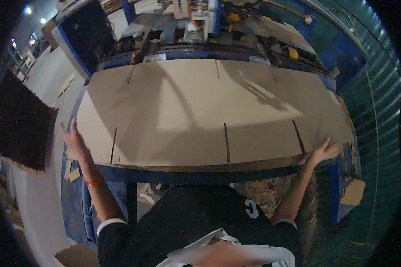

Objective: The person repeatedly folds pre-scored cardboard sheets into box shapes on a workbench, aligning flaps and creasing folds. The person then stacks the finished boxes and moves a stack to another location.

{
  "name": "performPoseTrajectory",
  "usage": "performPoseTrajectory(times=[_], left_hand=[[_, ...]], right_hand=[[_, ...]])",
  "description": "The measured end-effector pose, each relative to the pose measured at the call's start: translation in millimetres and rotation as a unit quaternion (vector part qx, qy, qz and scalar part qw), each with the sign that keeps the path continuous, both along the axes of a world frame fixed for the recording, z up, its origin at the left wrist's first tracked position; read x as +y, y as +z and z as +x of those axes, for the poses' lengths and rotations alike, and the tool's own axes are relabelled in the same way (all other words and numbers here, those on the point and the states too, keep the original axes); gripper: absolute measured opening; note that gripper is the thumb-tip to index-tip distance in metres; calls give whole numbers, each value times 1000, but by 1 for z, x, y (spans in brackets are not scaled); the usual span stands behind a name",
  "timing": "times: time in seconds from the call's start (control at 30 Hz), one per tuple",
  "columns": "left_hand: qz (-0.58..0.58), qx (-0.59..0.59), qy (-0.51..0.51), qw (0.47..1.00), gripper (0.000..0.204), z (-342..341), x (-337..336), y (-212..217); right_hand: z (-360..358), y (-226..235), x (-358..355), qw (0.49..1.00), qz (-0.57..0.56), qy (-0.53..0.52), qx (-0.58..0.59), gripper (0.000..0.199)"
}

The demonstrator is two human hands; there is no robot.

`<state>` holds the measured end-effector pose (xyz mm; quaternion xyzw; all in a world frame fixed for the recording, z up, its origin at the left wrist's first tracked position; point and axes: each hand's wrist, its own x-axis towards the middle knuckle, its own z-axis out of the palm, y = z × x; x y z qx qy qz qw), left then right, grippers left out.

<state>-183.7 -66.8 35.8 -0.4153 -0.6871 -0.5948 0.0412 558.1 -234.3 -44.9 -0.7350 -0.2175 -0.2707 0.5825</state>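
By table front corners, L hand spread, empty. R hand half-curled, can't tell grip. Prob. apart b/c cardboard is wide.

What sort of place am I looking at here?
Probably a factory or workshop that handles cardboard: a large slotted cardboard sheet lies in front of a machine with blue parts, and loose cardboard scraps are scattered below it.
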Motion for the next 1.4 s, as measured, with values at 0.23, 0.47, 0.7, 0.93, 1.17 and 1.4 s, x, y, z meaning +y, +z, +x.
performPoseTrajectory(times=[0.23,0.47,0.7,0.93,1.17,1.4], left_hand=[[44,-324,40,944,61,-96,-47,-23],[29,-432,-374,820,40,-120,-13,-47],[-125,-116,-304,937,40,41,-78,-15],[-218,392,-445,775,43,132,-93,-25],[-237,460,-436,736,46,127,-66,-22],[-152,426,-430,781,47,129,27,-26]], right_hand=[[13,108,29,898,305,273,162,48],[-61,130,-37,914,164,368,54,59],[-184,47,-62,832,-167,447,-282,33],[-195,48,-36,654,-394,539,-356,35],[-150,44,-2,625,-479,531,-313,48],[-119,37,100,649,-490,463,-352,79]])
